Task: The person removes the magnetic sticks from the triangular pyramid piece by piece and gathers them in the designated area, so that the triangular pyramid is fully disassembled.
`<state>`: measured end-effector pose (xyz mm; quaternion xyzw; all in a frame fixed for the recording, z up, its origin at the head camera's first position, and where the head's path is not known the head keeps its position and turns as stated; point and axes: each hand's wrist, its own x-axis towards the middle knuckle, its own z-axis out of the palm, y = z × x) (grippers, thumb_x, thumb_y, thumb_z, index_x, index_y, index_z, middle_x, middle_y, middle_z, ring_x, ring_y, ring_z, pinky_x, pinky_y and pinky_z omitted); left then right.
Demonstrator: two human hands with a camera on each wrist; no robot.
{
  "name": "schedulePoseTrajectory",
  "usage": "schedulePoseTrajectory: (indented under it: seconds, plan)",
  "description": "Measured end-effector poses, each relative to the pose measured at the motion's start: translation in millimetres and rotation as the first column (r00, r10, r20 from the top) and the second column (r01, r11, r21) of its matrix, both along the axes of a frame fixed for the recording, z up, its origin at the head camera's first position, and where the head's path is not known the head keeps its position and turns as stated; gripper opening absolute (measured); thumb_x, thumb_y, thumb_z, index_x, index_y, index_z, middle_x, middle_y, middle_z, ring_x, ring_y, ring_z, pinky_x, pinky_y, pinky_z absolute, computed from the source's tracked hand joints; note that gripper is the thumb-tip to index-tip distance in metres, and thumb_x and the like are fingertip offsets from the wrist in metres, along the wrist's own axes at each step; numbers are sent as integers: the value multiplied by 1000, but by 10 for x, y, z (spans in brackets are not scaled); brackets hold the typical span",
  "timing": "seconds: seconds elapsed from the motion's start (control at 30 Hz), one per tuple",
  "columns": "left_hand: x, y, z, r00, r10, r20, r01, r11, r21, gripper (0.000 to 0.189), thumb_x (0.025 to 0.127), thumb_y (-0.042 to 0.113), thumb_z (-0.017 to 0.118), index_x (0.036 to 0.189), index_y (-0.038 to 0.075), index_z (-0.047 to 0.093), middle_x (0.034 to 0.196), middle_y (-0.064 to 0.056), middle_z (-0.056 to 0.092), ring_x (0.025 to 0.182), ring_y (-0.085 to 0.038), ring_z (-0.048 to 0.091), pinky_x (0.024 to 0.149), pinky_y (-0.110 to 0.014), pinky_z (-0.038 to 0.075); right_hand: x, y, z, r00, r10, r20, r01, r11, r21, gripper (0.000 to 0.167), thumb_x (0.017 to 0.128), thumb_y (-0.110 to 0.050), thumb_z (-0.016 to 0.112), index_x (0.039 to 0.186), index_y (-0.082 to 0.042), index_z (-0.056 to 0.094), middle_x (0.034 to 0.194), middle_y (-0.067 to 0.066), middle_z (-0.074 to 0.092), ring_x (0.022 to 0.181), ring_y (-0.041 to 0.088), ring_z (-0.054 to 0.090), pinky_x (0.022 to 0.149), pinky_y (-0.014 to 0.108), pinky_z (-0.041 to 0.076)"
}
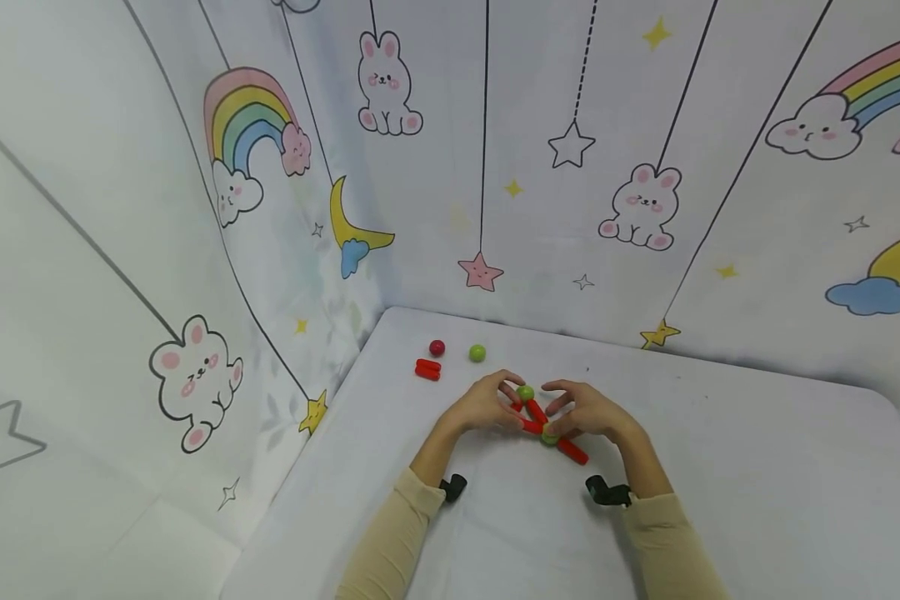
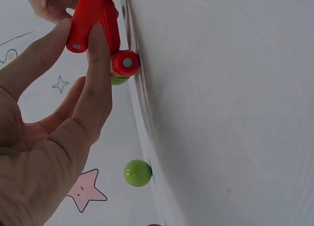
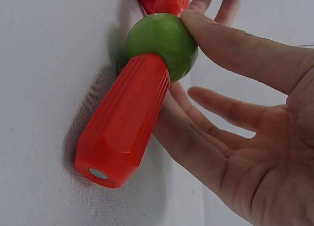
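Observation:
My left hand [image 1: 487,402] pinches a ridged red rod [image 2: 86,17] between thumb and fingers; a silver disc shows in its end. Thumb and fingers of my right hand [image 1: 588,412] grip a glossy green ball [image 3: 162,44]. From that ball, another red rod [image 3: 122,120] extends toward the near right, low over the cloth. Beyond the hands, a slanting red rod [image 1: 537,411] runs between this ball and a farther green ball [image 1: 525,392]. By the left fingertips, one more red rod [image 2: 126,64] shows its round end, close to the farther ball.
Back left on the white-covered table [image 1: 495,533] lie a dark red ball [image 1: 437,348], a loose green ball [image 1: 477,353] and a pair of red rods [image 1: 428,369] side by side. A printed curtain [image 1: 435,192] hangs along the table's back and left edges.

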<state>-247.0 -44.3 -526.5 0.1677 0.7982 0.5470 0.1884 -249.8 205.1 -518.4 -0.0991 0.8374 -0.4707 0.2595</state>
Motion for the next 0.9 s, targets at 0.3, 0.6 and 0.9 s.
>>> schedulePoseTrajectory:
  seconds: [0.3,0.6,0.9]
  plan:
    - [-2,31,22,995,78,59,-78,997,-11,66,77,1,89,137,8,62,118,-15,67,83,-19,68,72,-30,58,14,3,31,1000,-4,6,4,1000,5,81,83,-5,86,153,-2,45,122,22,64,88,25,72,79,42,63]
    - [-10,-83,36,995,84,47,-83,996,-20,68,77,0,88,139,7,61,117,-17,67,87,-21,66,72,-30,56,8,7,2,999,-18,28,18,1000,24,81,82,-6,87,153,-4,46,118,18,65,87,25,71,80,41,63]
    - [-93,-372,124,994,97,43,-98,995,25,66,83,3,84,144,6,58,129,-25,63,92,-24,69,80,-33,56,18,-19,45,1000,6,13,-7,999,32,80,83,-4,86,152,-2,46,118,19,65,88,25,71,79,40,63]
